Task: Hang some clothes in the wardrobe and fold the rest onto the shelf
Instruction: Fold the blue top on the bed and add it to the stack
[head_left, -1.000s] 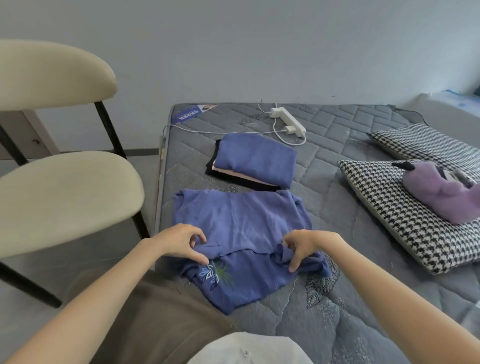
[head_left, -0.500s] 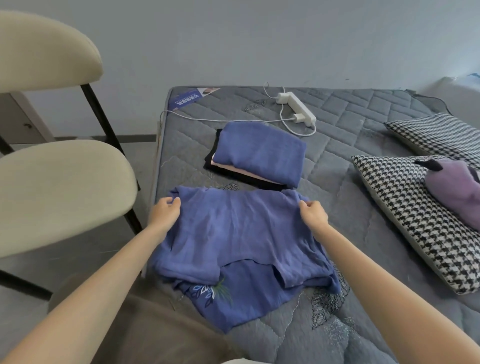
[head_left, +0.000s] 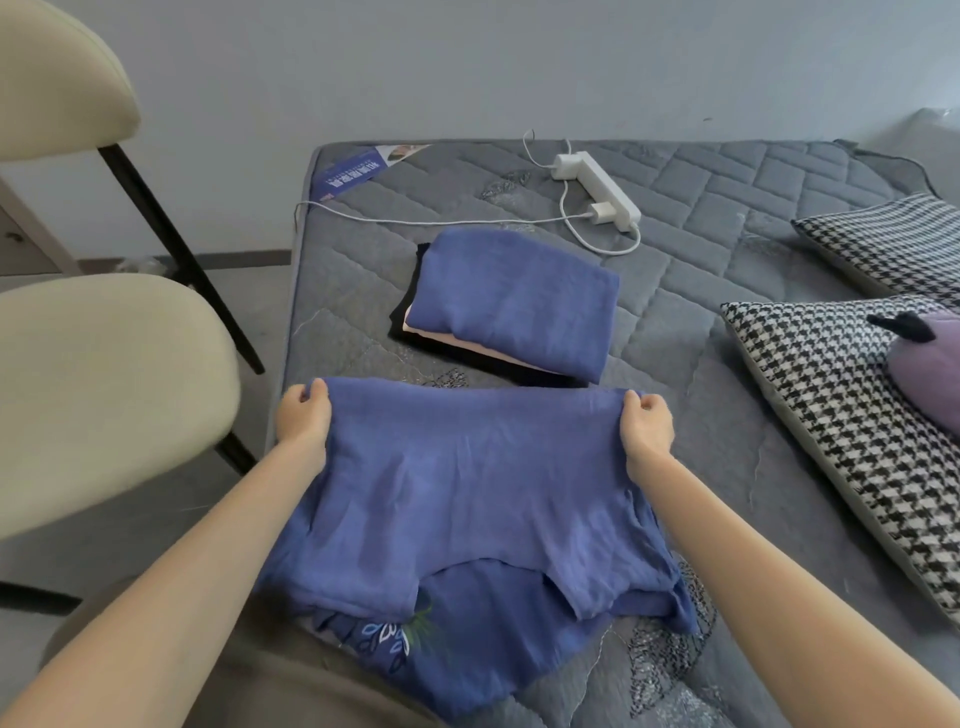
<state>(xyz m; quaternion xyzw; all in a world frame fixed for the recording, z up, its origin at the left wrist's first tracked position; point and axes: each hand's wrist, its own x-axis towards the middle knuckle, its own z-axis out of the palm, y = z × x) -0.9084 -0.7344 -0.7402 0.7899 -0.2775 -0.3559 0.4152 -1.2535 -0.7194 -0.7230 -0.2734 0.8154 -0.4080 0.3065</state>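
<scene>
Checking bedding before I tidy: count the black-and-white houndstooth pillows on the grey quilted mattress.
2. One houndstooth pillow lies at the right with a purple plush toy on it; the second lies behind it, cut off by the frame edge. More may lie out of view.

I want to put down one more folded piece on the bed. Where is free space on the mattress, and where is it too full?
Free: the mattress strip between the folded stack and the houndstooth pillows; also the far right part behind the power strip. A narrow strip lies left of the stack. Crowded: the near edge, where both hands hold the blue garment spread, and around the charger cable.
</scene>
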